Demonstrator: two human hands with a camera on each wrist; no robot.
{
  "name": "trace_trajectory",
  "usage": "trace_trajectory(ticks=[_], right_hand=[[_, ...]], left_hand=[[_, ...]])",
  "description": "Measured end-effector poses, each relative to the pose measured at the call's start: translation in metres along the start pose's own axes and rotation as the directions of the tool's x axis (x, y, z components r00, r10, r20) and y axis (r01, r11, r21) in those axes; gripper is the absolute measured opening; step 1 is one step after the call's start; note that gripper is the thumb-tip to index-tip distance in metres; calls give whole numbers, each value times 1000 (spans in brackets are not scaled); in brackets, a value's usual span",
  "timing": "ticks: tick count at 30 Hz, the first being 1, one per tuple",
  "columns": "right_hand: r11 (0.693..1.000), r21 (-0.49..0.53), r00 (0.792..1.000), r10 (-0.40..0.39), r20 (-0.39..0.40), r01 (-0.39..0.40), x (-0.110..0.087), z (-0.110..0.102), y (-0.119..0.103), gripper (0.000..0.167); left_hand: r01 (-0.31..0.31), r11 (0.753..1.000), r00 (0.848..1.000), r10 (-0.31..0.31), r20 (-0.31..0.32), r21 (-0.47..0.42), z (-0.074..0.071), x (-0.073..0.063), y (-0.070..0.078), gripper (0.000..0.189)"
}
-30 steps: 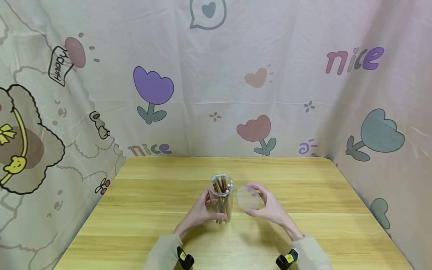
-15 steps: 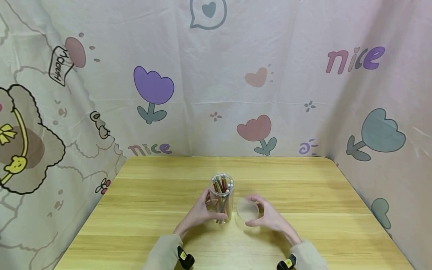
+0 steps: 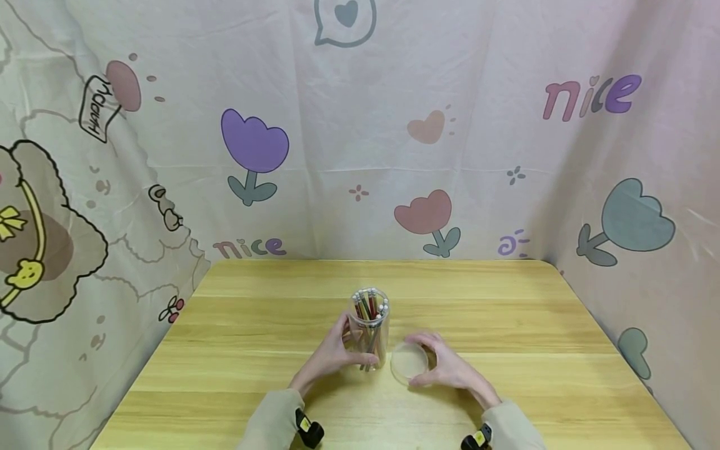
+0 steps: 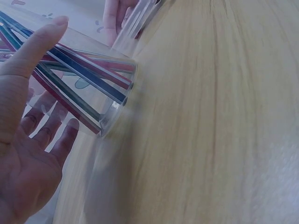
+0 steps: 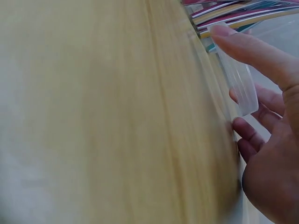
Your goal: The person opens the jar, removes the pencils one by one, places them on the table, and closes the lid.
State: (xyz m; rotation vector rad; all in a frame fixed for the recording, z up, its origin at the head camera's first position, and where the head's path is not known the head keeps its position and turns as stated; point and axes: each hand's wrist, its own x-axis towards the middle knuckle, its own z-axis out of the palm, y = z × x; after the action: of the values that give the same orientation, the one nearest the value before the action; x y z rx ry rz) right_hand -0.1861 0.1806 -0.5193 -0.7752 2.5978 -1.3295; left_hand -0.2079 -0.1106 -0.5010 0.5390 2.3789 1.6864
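Observation:
A clear, round-mouthed jar [image 3: 380,340] stands upright on the wooden table, full of pencils [image 3: 368,306] with pale tips at the mouth. My left hand [image 3: 330,354] grips its side, thumb across the front and fingers behind, also seen in the left wrist view around the jar [image 4: 110,122]. Just right of the jar, my right hand [image 3: 447,367] holds a translucent round lid [image 3: 409,361] by its edge between thumb and fingers. In the right wrist view the lid [image 5: 240,81] is low, close to the tabletop; whether it touches I cannot tell.
The wooden table [image 3: 259,300] reaches back to a patterned cloth [image 3: 349,125] hanging behind it and along both sides. A small black camera is worn on each wrist.
My right hand has brought the lid down and nearer to me, beside the jar. The left hand and the jar have stayed in place.

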Motion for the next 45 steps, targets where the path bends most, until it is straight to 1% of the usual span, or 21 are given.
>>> trace_trajectory(ticks=[3,8,11,19,23,31,37,41,45], right_hand=[[1000,-3,1000,5,3,-5,0,1,0,84],[999,-26,999,-40,-2,40,0,3,1,81],[998,-46,999,-52,-3,52,0,4,2,80],[995,-79,998,-64,-3,63,-1,9,0,79],[993,-102,998,-66,-4,65,-2,9,-1,80],[988,-106,993,-113,29,115,-1,8,0,87],[994,-62,996,-86,27,88,-2,6,0,87],[996,-25,997,-82,14,82,-3,4,1,80],[997,50,998,-65,14,64,-1,2,3,72]], left_hand=[[2,1000,1000,-2,-1,-2,0,0,0,93],[2,1000,1000,-2,-2,-6,-1,1,0,91],[-4,1000,1000,4,0,-8,-1,1,0,91],[-10,1000,1000,10,3,-17,-1,1,1,92],[-6,1000,1000,6,7,-14,0,1,0,89],[-2,1000,1000,2,9,-8,0,1,-1,89],[1,1000,1000,-1,6,-4,0,0,-1,92],[-4,1000,1000,4,3,2,0,0,-1,92],[-4,1000,1000,4,3,-2,0,0,0,94]])
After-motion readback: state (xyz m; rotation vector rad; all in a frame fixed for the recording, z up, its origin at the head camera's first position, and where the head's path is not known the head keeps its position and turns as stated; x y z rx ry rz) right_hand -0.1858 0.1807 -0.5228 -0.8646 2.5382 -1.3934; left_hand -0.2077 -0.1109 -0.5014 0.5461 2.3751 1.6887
